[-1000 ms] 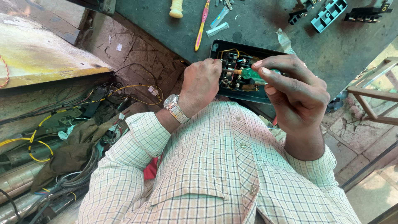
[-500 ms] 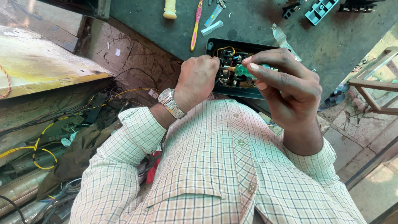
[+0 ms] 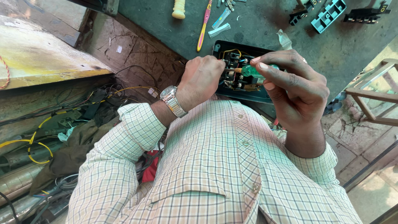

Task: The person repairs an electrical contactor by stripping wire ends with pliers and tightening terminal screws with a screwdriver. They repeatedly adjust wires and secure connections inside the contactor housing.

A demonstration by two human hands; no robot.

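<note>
Dark bench: black switch box, toothbrush

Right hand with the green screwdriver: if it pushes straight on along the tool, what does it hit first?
Likely the wired terminals inside the black switch box, where the green-handled screwdriver in the right hand already points; depth unclear.

The dark green tabletop looks matt and a little rough, with dusty marks. The black rectangular plastic switch box has a smooth, slightly shiny rim. The translucent green plastic screwdriver handle is glossy. The silver metal wristwatch on the left wrist shines, with a linked band. The checked shirt is soft woven cloth, matt. The pink plastic toothbrush far on the tabletop looks smooth. The yellow wires at left have a plastic cover.
</note>
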